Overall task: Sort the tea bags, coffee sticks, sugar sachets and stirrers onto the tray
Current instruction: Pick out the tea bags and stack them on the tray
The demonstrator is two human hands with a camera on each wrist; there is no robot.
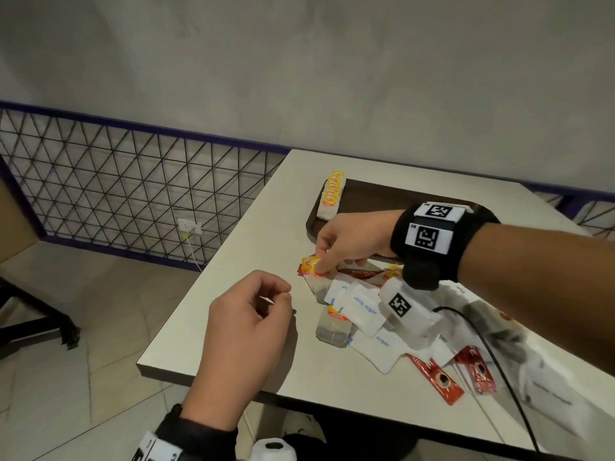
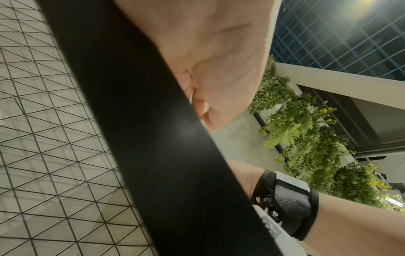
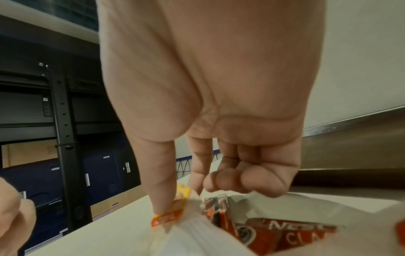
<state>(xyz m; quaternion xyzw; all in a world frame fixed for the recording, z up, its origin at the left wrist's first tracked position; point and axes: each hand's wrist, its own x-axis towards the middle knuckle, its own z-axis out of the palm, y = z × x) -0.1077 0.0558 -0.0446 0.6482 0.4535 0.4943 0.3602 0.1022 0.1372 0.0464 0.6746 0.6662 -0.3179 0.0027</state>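
A brown tray (image 1: 382,197) lies at the back of the white table (image 1: 253,261), with a stack of yellow-tagged tea bags (image 1: 329,197) at its left end. In front of it is a mixed pile: white sugar sachets (image 1: 362,307), red coffee sticks (image 1: 436,377) and another tea bag (image 1: 332,331). My right hand (image 1: 319,267) reaches down at the pile's far left and pinches the yellow tag of a tea bag (image 1: 311,262) between thumb and forefinger. In the right wrist view the thumb presses that tag (image 3: 168,218), beside a coffee stick (image 3: 285,235). My left hand (image 1: 283,297) hovers curled near the table's left side, and I see nothing in it.
The table's left and front edges run close to my left hand. A black cable (image 1: 482,344) from my right wrist trails over the pile's right part. A wire mesh fence (image 1: 116,181) and a wall socket (image 1: 189,226) stand beyond the table on the left.
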